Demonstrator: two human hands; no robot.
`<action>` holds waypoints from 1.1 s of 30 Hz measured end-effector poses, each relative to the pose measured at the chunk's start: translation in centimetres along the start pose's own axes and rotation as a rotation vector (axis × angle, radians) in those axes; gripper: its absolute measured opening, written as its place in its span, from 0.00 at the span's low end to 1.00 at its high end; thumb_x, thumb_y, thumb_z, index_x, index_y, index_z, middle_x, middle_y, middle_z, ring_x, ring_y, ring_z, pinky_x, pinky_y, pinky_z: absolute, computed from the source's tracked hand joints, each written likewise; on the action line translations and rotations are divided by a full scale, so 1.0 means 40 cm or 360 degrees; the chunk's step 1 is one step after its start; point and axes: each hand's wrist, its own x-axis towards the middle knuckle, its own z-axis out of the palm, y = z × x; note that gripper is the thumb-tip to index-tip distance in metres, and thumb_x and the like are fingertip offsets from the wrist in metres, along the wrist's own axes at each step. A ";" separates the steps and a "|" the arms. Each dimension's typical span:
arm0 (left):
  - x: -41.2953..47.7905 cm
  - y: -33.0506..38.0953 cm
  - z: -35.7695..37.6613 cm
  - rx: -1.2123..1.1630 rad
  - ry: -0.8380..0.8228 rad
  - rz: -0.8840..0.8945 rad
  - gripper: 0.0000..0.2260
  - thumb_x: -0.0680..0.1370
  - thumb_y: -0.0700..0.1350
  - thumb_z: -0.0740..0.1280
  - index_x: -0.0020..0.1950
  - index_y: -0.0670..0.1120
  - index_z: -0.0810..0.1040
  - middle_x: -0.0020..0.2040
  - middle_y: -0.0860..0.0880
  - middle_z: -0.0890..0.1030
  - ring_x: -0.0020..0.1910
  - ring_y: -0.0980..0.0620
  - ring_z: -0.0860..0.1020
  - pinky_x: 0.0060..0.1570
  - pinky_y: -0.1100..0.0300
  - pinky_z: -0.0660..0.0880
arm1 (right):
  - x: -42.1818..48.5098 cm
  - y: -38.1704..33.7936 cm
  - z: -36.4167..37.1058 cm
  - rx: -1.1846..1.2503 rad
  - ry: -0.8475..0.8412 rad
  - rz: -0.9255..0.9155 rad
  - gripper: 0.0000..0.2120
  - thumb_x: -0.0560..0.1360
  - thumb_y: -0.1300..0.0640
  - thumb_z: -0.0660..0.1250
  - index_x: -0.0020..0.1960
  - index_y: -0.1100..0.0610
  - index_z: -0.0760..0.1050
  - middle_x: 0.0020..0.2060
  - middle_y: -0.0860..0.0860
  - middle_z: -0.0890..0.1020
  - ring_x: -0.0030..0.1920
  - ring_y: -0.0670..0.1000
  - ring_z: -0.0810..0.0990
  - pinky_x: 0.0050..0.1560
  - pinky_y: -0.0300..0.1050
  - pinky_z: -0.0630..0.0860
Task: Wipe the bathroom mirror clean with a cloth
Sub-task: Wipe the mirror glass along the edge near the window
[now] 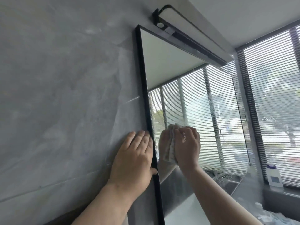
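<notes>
Right hand (187,146) over cloth (170,148), mostly hidden, against mirror (170,65)

A white bottle (274,176) stands on the sill by slatted blinds (274,88), perhaps a cleaner.

- Soft daylight came through the slatted blinds (276,95) right of the hands.
- Wide-angle bending curved the edges; the picture was slightly soft.

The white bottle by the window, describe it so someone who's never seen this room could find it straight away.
Start at the big window with slatted blinds on the right, then drop to its dark sill. The white bottle stands there, right of the black-framed mirror. Its blue cap and small blue label set it apart; a paler twin beside it is only its reflection.
</notes>
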 end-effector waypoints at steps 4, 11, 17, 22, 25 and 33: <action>0.079 -0.039 -0.059 -0.0138 0.0216 -0.0034 0.09 0.66 0.51 0.77 0.40 0.48 0.83 0.41 0.52 0.83 0.42 0.49 0.81 0.46 0.53 0.73 | 0.002 0.012 -0.002 0.0125 -0.0066 0.0174 0.03 0.78 0.59 0.69 0.50 0.55 0.81 0.51 0.46 0.80 0.53 0.50 0.78 0.57 0.53 0.76; 0.284 -0.157 -0.132 0.0296 0.0407 -0.0202 0.23 0.69 0.44 0.63 0.61 0.36 0.78 0.64 0.34 0.77 0.66 0.35 0.73 0.65 0.41 0.68 | 0.013 -0.093 0.066 0.0478 -0.0099 -0.0300 0.11 0.80 0.53 0.65 0.57 0.56 0.82 0.64 0.39 0.77 0.67 0.40 0.74 0.67 0.40 0.72; 0.287 -0.143 -0.127 0.0477 0.0266 -0.0253 0.29 0.75 0.49 0.54 0.69 0.33 0.72 0.71 0.34 0.71 0.72 0.37 0.68 0.73 0.40 0.59 | 0.161 -0.124 0.095 0.0559 -0.0061 -0.0367 0.06 0.77 0.63 0.70 0.51 0.56 0.83 0.58 0.37 0.80 0.59 0.37 0.78 0.59 0.36 0.76; 0.287 -0.143 -0.113 0.0558 0.0213 -0.0249 0.29 0.74 0.49 0.54 0.70 0.33 0.71 0.72 0.34 0.70 0.73 0.37 0.67 0.74 0.40 0.58 | 0.260 0.051 0.051 0.0367 0.0078 0.0119 0.08 0.78 0.58 0.68 0.51 0.46 0.82 0.50 0.42 0.84 0.51 0.45 0.82 0.53 0.48 0.80; 0.290 -0.144 -0.110 0.0597 0.0204 -0.0261 0.29 0.74 0.49 0.55 0.70 0.33 0.71 0.72 0.34 0.69 0.73 0.36 0.67 0.74 0.40 0.57 | 0.283 0.145 0.018 0.0219 0.0116 0.0312 0.08 0.80 0.55 0.65 0.58 0.49 0.80 0.51 0.46 0.83 0.50 0.47 0.80 0.48 0.37 0.73; 0.290 -0.141 -0.104 0.0604 0.0204 -0.0248 0.32 0.73 0.49 0.54 0.72 0.32 0.69 0.73 0.33 0.67 0.74 0.37 0.65 0.74 0.39 0.57 | 0.205 0.033 0.049 0.0526 0.0022 0.0116 0.10 0.80 0.58 0.68 0.57 0.47 0.82 0.59 0.40 0.81 0.61 0.32 0.76 0.66 0.35 0.72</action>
